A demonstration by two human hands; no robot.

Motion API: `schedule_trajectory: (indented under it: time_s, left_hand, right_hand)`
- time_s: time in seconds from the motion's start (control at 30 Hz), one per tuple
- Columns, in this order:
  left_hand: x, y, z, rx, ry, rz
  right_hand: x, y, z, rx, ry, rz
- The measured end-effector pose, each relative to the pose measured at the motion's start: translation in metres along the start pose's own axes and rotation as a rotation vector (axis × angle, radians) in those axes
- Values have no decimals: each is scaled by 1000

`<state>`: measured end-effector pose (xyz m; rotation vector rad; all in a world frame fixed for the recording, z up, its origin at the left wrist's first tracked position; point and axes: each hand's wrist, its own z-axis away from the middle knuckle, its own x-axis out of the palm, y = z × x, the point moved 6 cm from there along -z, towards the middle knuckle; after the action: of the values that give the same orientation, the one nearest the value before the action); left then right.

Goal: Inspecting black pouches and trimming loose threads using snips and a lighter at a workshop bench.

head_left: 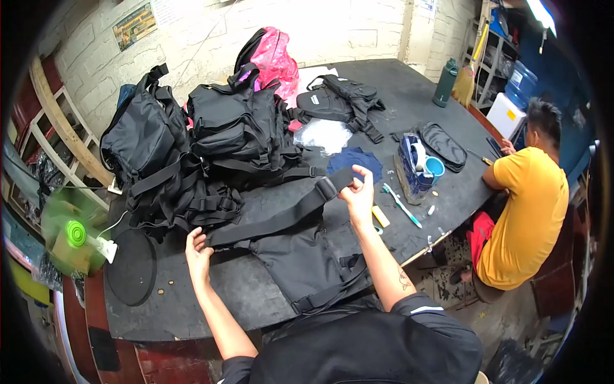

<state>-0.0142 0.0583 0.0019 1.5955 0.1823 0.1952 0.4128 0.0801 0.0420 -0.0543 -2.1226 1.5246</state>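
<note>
A wide black webbing strap [275, 221] stretches between my two hands above the table. My left hand [199, 253] pinches its left end, with the fingertips partly hidden. The other end is gripped between the thumb and fingers of my right hand [359, 197], just beyond a black slider buckle [327, 187]. Under the strap lies a black bag [297, 262], its lower part close to my body, with more straps and a buckle along its near edge.
Black bags [224, 125] are piled at the back left. A toothbrush [403, 206], a yellow piece [380, 216] and a plastic-wrapped box [412, 166] lie right. A fan [75, 233] stands left beside a black round panel [132, 267]. A person in yellow [527, 217] sits at the right.
</note>
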Motion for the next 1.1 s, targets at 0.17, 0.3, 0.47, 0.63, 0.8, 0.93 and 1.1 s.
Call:
schedule_trajectory:
  time_s: [0.17, 0.3, 0.47, 0.63, 0.8, 0.93, 1.1]
  left_hand:
    - [79, 96, 44, 579, 294, -314]
    - [206, 134, 48, 575, -44, -227]
    - [244, 92, 8, 207, -454, 93]
    - [235, 74, 0, 152, -379, 302]
    - [234, 97, 10, 300, -352, 272]
    - [240, 97, 13, 167, -435, 497]
    - [236, 94, 16, 66, -417, 493]
  right_hand:
    - [19, -25, 9, -50, -43, 118]
    - [41, -22, 21, -120, -142, 218]
    - [30, -33, 21, -144, -350, 384]
    - [-96, -2, 7, -289, 32, 1577]
    - [-140, 23, 20, -296, 66, 1478]
    - [-127, 20, 17, -208, 93, 1229]
    - [-57, -13, 11, -300, -27, 1134]
